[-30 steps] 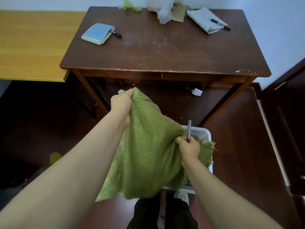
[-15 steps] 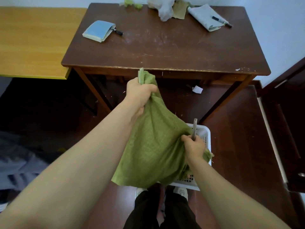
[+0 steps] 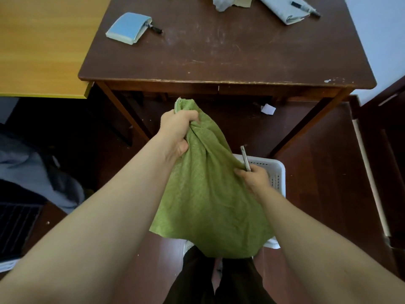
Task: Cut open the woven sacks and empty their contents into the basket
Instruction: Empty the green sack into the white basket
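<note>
Sack [image 3: 210, 194], left hand [image 3: 177, 128] still gripping top, right hand [image 3: 255, 178] holding cutter [image 3: 245, 157]

Brown table [image 3: 230, 58], top scuffed. On it:
- far left, blue pad [image 3: 128, 27] with a black pen [image 3: 156, 29] touching its right edge
- far edge, crumpled white bag [image 3: 221, 3]
- far right, folded grey cloth [image 3: 282, 8] with a marker [image 3: 305, 8] lying on it

Yellow desk [image 3: 43, 47] abuts the table's left side. White paper scrap [image 3: 268, 109] on the dark wood floor [image 3: 324, 172] under the table. Grey fabric [image 3: 28, 172] heaped at left.

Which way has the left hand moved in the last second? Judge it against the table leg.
Yes: the left hand, gripping the green sack, has shifted right, away from the table's left front leg.
</note>
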Demonstrator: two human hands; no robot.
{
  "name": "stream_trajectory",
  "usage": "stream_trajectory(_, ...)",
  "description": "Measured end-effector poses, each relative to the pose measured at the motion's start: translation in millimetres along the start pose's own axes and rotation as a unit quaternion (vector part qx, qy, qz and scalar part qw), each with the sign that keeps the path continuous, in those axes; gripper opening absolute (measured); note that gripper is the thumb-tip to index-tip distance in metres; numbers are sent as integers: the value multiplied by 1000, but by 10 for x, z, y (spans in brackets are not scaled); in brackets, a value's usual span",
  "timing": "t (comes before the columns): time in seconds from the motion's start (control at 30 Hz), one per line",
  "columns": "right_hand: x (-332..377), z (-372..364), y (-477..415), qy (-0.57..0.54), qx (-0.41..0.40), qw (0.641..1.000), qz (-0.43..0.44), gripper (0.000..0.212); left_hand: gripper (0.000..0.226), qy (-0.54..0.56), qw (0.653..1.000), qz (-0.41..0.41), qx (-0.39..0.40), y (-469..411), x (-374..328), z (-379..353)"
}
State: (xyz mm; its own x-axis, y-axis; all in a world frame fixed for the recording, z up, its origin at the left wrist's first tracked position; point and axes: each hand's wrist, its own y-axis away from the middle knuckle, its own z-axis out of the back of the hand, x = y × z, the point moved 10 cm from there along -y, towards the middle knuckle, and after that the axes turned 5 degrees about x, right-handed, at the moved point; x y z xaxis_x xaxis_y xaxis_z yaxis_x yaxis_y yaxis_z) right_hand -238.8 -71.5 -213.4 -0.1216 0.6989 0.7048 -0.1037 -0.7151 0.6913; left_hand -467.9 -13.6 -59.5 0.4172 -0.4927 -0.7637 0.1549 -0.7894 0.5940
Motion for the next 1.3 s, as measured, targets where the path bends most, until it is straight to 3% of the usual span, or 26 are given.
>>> stream_trajectory(0.1, 97, 44, -40, 58, -56, 997, 22, 11, 24, -25, 999, 18, -31, 10, 63, 164)
stream_trajectory(0.3, 830, 10, 86, -23, -107, 985, 131, 18, 9, -141, 989, 38, -20, -15, 58, 403)
stream_trajectory(0.4, 986, -102, 124, -24, -89, 984, 154, 20, 44, -269, 958, 71, 73, -41, 190, 304)
stream_trajectory(0.43, 1021, -105, 127, -5, -86, 984, 155, 26, 67, -330, 935, 88, 97, -33, 285, 284)
stream_trajectory(0.5, 1104, -97, 159, 16, -82, 983, 166, 29, 118, -497, 853, 112, 113, -53, 490, 336)
stream_trajectory(0.57, 1059, -132, 197, 0, -69, 983, 173, 25, 136, -635, 751, 118, 136, -52, 687, 366)
stream_trajectory(0.63, 915, -172, 212, -15, -57, 986, 157, 21, 122, -723, 666, 108, 150, -37, 852, 362)
stream_trajectory(0.67, 860, -161, 212, -13, -56, 988, 146, 22, 100, -765, 622, 93, 142, -40, 879, 360)
stream_trajectory(0.7, 839, -125, 200, -11, -59, 988, 141, 23, 66, -789, 599, 62, 118, -62, 837, 340)
stream_trajectory(0.73, 867, -81, 185, -15, -63, 988, 142, 25, 32, -789, 609, 22, 80, -86, 724, 316)
stream_trajectory(0.77, 919, -32, 165, -32, -68, 987, 146, 25, 8, -761, 647, -4, 47, -104, 588, 297)
stream_trajectory(0.87, 948, 155, 105, -92, -87, 981, 146, 24, 17, -577, 816, -31, 2, -153, 348, 227)
stream_trajectory(0.93, 833, 182, 53, -92, -57, 987, 123, 21, 21, -491, 871, -39, 10, -109, 367, 66)
stream_trajectory(1.0, 740, 45, 44, -55, 37, 992, 103, 27, 20, -440, 897, -29, 28, -37, 500, -83)
stream_trajectory(1.1, 635, -316, 113, 23, 190, 975, 113, 63, 22, -431, 899, -14, 72, -14, 720, -250)
stream_trajectory(1.17, 517, -465, 147, 18, 217, 971, 95, 49, 26, -428, 900, -16, 77, -4, 774, -269)
stream_trajectory(1.27, 397, -499, 116, 8, 181, 982, 62, 24, 9, -384, 917, -4, 111, 4, 843, -199)
stream_trajectory(1.3, 359, -458, 58, -13, 160, 985, 57, 21, 17, -345, 927, 23, 144, 21, 899, -162)
